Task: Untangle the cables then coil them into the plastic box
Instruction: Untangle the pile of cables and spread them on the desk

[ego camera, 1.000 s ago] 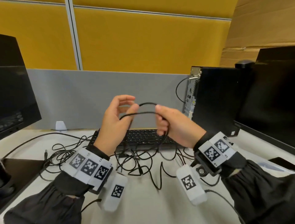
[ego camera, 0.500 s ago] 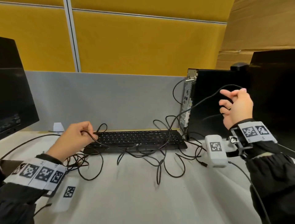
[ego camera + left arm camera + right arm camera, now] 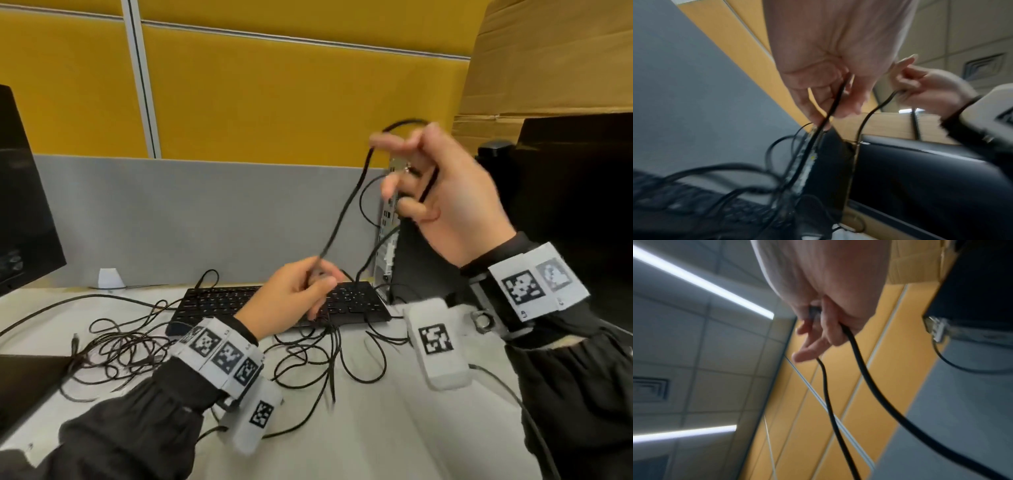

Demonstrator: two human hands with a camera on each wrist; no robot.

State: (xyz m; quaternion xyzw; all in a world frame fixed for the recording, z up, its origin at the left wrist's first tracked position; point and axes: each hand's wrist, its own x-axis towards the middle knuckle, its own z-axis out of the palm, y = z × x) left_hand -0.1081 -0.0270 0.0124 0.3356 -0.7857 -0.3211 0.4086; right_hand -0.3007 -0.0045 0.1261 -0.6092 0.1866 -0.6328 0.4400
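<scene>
A thin black cable (image 3: 346,209) runs taut from my left hand (image 3: 301,294) up to my raised right hand (image 3: 442,192). The left hand pinches it above the keyboard; in the left wrist view the cable (image 3: 830,112) passes between thumb and fingers. The right hand holds a loop of the same cable (image 3: 855,353), fingers curled round it, near the computer tower. A tangle of black cables (image 3: 137,353) lies on the white desk (image 3: 376,438) below, spreading left and under the hands. No plastic box is in view.
A black keyboard (image 3: 219,301) lies behind the tangle. A black computer tower (image 3: 414,270) and a monitor (image 3: 582,192) stand at the right, another monitor (image 3: 24,205) at the left. A dark flat object (image 3: 24,380) lies at the desk's left edge. A grey and yellow partition closes the back.
My left hand has moved from the desk's left side to the middle over the keyboard. The right hand has risen and swung left, lifting the cable into a steep taut line.
</scene>
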